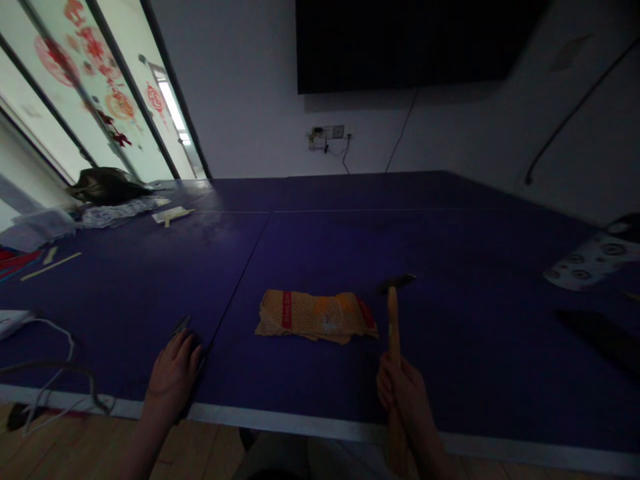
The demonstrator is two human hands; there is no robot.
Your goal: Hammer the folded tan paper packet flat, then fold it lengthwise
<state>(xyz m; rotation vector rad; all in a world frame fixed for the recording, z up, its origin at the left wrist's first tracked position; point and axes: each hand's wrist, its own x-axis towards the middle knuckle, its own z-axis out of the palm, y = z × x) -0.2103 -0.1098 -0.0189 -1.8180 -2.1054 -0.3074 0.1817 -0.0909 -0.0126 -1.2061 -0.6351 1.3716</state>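
My right hand (403, 387) is wrapped round the wooden handle of a hammer (394, 323). The dark metal head points away from me, just above or on the table at the right of a folded piece of cardboard (320, 315). That cardboard is brown, with red bands and an orange patch, and lies flat in front of me. Over on the left, my left hand (175, 367) rests palm down on the table with its fingers curled. Thin shiny metal pieces (181, 325) stick out at its fingertips; their kind is too small to tell.
The purple table (310, 253) has a seam left of the cardboard. White cords and a power strip (15, 322) lie at the left edge. Farther back are a dark bag (107, 185) and thin strips (50, 267). A patterned cloth item (585, 263) lies right.
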